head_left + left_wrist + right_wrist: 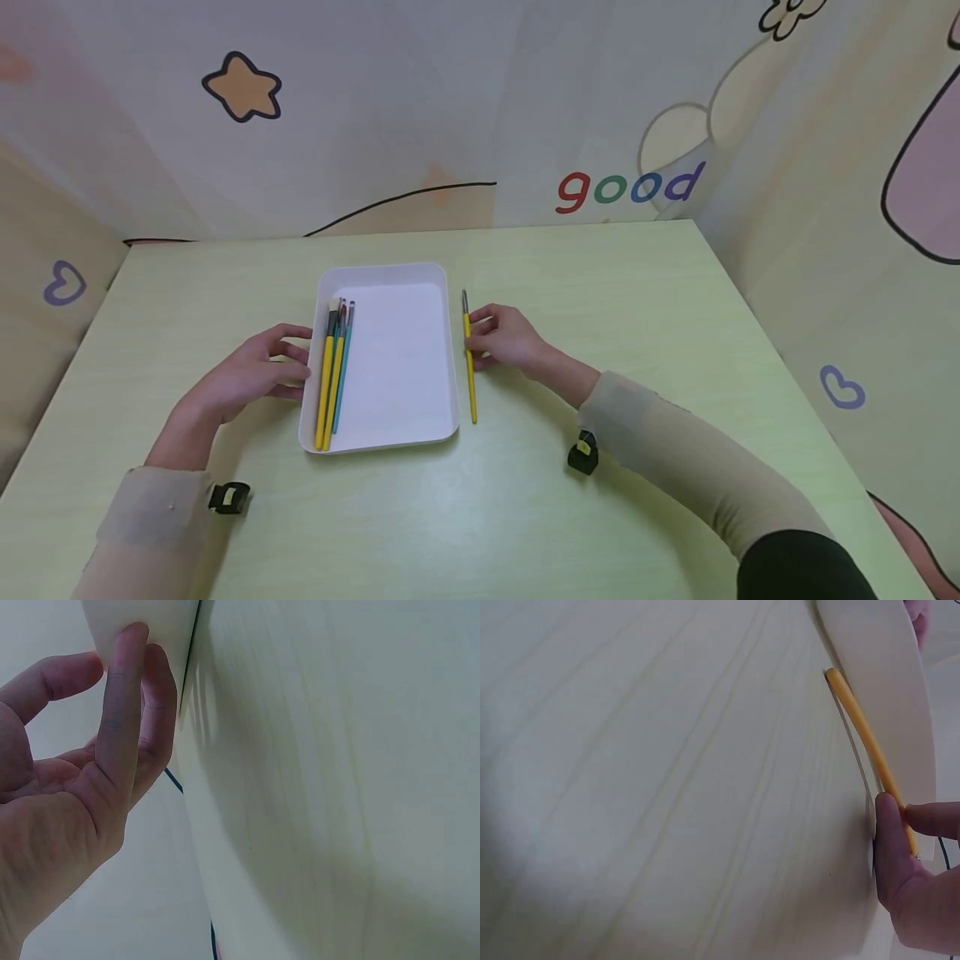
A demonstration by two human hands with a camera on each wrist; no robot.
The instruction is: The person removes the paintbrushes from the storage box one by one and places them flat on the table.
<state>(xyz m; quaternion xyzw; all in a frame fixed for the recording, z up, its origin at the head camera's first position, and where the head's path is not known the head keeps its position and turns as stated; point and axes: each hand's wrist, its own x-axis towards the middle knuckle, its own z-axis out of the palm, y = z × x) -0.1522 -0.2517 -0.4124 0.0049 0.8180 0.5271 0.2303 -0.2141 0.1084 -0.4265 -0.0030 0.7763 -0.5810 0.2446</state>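
Note:
In the head view, a white rectangular tray (397,358) lies on the table, several paintbrushes (327,383) with yellow and blue handles lined up along its left side. My left hand (258,367) touches the tray's left edge with spread, slightly bent fingers. The left wrist view shows fingertips (135,634) against the tray's white wall (161,619). Just beyond the tray's right edge, my right hand (506,337) pinches a yellow-handled paintbrush (471,387) between thumb and fingers, bristle end pointing away from me. Its handle (862,727) runs beside the tray in the right wrist view.
The pale green table (570,508) meets a decorated back wall (420,108) and side walls. A black wrist-worn device (583,454) sits by the right sleeve, another black device (229,497) by the left.

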